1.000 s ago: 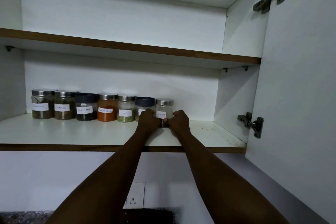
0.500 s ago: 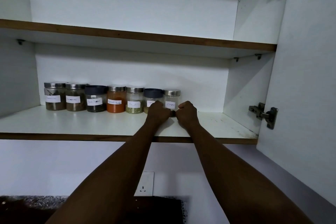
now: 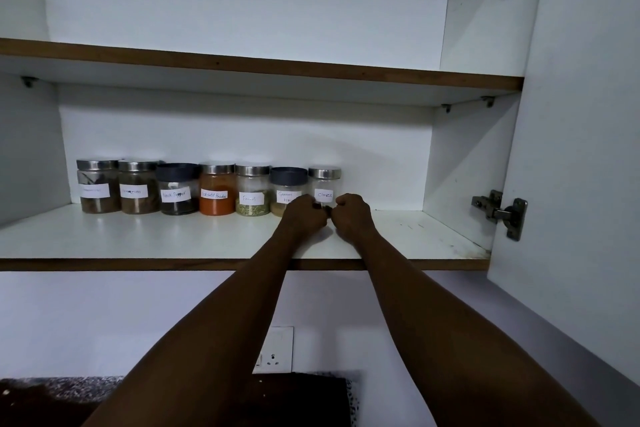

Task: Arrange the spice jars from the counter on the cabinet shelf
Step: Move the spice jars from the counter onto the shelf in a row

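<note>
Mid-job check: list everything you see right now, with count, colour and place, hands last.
spice jars: seven, clear glass, five steel lids and two dark, one row at the back of the lower shelf
lower shelf: one, white with brown edge
upper shelf: one, white with brown edge, bare
cabinet door: one, white, open at right
hinges: two, metal, on the door
wall socket: one, white, below the cabinet
left hand: at the Cloves jar
right hand: at the same jar
</note>
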{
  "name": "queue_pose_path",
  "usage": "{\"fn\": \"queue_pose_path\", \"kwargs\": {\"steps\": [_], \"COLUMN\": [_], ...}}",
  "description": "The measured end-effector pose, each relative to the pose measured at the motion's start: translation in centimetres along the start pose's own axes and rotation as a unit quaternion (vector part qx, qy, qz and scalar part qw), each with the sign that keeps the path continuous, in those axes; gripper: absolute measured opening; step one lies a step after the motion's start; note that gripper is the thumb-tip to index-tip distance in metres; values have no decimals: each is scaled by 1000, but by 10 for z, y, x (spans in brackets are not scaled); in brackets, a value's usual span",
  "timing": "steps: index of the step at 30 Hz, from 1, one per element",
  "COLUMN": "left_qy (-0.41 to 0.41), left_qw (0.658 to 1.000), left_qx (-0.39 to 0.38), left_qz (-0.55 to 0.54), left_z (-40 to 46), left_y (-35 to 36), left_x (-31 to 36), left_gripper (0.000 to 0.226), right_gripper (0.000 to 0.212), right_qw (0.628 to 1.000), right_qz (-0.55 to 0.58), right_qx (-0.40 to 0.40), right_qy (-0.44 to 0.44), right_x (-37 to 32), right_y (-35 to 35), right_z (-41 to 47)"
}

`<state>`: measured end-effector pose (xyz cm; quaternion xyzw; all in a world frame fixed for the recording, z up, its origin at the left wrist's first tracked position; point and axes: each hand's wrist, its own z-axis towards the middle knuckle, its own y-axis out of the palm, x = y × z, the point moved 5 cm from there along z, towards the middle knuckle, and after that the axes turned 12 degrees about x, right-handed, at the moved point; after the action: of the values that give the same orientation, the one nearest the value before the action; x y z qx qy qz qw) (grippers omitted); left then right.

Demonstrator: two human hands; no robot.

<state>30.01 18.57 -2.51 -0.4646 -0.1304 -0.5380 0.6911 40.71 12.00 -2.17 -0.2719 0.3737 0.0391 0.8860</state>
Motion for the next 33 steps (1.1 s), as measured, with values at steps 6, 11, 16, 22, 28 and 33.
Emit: {"fn": "queue_pose_path", "kwargs": {"steps": [6,11,16,22,28,33], "left_qy": [-20,-7,78,241,242,160], "left_qw": [1000,1000,992,957,969,969], "left_qx": [-19,-4,8,44,6,-170], "left_qz": [8,9,95,153,-53,-83], "left_z": [-2,-8,-25,-98,-294,-423], "left_y": [3,1,-2,-30,-6,39], "left_x": [2,8,4,42,-60,-151], "left_gripper": [21,22,27,29,59,72], "right_gripper": [46,45,18,36,63,64], "right_qw": [1000,999,984,958,980,987], "right_qz": [-13,-25,-140,-195,86,20], "right_qx": [-10,15,-41,-61,-44,-158], "right_qy": [-11,-19,-100,-203,-171,3], "right_x": [0,2,-8,-22,35,131], "right_y": [2,-3,17,-34,-26,22], "right_z": [0,-3,-22,-69,-279,-423]}}
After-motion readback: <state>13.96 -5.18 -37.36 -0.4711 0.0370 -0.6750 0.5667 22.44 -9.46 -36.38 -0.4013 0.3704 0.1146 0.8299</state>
